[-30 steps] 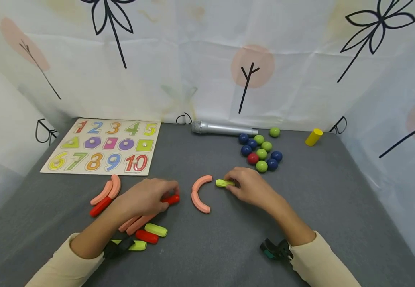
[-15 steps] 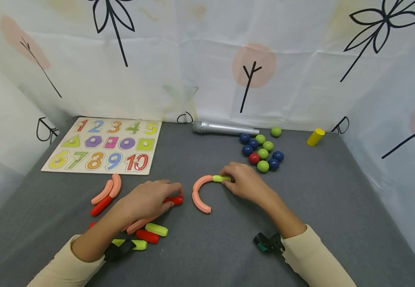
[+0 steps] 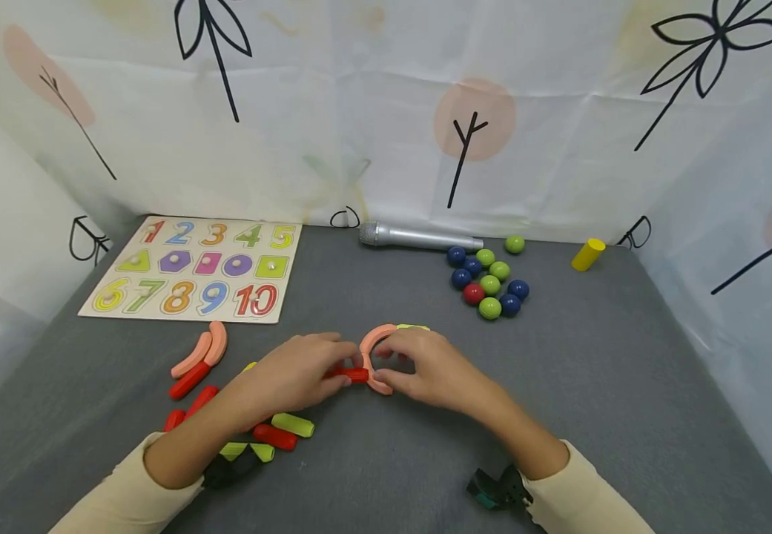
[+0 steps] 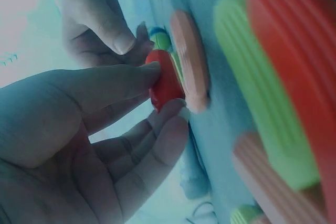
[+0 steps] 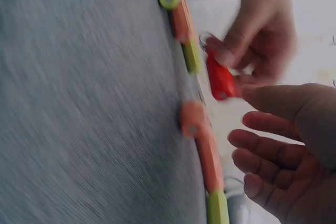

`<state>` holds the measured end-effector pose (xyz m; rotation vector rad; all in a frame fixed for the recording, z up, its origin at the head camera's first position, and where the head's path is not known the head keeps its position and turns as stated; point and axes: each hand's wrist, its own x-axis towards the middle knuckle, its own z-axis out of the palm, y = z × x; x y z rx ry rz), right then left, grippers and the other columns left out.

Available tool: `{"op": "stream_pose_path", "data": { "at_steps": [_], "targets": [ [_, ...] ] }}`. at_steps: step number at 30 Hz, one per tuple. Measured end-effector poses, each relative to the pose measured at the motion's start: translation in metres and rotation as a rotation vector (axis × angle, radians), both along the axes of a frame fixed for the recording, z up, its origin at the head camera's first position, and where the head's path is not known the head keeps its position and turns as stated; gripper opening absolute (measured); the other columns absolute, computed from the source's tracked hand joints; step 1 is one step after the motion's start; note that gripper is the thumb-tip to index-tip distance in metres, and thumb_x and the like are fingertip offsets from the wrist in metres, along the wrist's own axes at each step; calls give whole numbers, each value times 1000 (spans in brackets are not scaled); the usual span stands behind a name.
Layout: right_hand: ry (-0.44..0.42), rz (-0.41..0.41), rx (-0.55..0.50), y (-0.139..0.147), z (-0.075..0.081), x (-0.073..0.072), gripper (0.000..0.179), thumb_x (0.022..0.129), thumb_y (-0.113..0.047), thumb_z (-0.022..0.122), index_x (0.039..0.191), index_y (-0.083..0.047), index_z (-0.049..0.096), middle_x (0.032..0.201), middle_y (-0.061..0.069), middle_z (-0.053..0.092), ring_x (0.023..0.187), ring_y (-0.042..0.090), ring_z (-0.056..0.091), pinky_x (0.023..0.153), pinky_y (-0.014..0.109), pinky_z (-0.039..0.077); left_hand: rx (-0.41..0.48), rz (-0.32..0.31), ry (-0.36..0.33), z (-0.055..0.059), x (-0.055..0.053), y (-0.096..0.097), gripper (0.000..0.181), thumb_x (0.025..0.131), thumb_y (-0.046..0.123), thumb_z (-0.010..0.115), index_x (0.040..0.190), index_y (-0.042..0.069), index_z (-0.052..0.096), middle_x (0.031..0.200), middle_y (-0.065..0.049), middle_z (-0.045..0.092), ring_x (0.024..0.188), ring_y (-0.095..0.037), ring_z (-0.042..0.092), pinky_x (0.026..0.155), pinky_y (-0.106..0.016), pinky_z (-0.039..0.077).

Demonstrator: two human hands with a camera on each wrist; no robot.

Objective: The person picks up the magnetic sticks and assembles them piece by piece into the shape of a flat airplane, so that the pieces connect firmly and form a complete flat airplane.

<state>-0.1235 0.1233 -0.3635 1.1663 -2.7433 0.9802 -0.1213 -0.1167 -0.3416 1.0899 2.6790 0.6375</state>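
Observation:
In the head view my left hand (image 3: 292, 371) pinches a short ribbed red block (image 3: 357, 375) between thumb and fingers. The left wrist view has that red block (image 4: 167, 80) up close, above the cloth. My right hand (image 3: 432, 365) faces it from the right, fingers apart and slightly bent, with the thumb close to the block's free end in the right wrist view. Two curved pink blocks (image 3: 374, 337) form a C on the table beneath the hands, partly hidden by them. A light green block (image 3: 414, 326) lies at the C's upper end, mostly behind my right hand.
Loose red and green blocks (image 3: 292, 424) lie under and beside my left forearm. Farther left are two pink blocks (image 3: 193, 356) with a red block (image 3: 188, 380). A number puzzle board (image 3: 179, 268), silver microphone (image 3: 419, 237), several coloured balls (image 3: 490, 308) and a yellow cylinder (image 3: 588, 254) stand behind.
My right hand set the green block against the C's upper end, let it go and moved left and nearer. My left hand carried the red block rightward to the C.

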Motion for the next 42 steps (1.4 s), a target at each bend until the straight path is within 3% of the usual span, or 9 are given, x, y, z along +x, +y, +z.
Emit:
{"op": "stream_pose_path", "data": {
  "at_steps": [4,10,14,21,24,29,42],
  "targets": [
    [-96,29,-47,-6,-1,6,18,90,-18,78,106,-12,71,98,-6,68,83,13,61,75,33,52,52,-15,10,1,1,8,13,89,12,77,96,16,67,83,9,56,67,-7,51,61,-24,45],
    [-194,-2,-123,2,-3,10,15,89,-13,78,104,-14,74,88,-12,66,69,7,57,61,25,48,118,-26,-13,-3,-1,18,13,87,14,80,93,16,69,79,11,60,67,-6,53,61,-24,47],
    [-154,-25,-114,14,-2,14,12,89,-11,78,101,-12,75,85,-11,65,67,7,56,59,24,47,91,-24,-12,-7,-2,19,19,85,17,82,101,14,72,90,6,63,67,-5,53,63,-25,47],
    [-103,-94,-45,40,-1,20,9,88,-10,78,97,-11,75,85,-10,64,69,3,54,60,25,47,-112,-30,30,-13,-4,26,34,83,23,84,114,18,72,117,-1,62,79,-16,59,75,-38,51],
    [-121,-105,18,44,-4,20,9,89,-12,78,97,-12,75,86,-11,64,71,4,55,63,26,48,-152,-51,57,-16,-5,30,28,84,21,84,110,20,73,111,2,61,77,-17,60,72,-38,52],
    [-136,-107,88,41,-10,21,9,88,-15,79,96,-14,75,84,-13,63,74,8,57,67,28,48,-139,-56,118,-20,-4,34,16,87,21,81,101,20,74,96,4,57,67,-15,54,63,-34,50],
    [-129,-79,65,39,-14,17,12,87,-13,80,95,-15,73,84,-13,62,75,4,56,69,29,48,-118,-39,142,-19,0,30,12,86,21,81,95,19,74,93,2,57,65,-14,53,62,-32,48]
  ]
}}
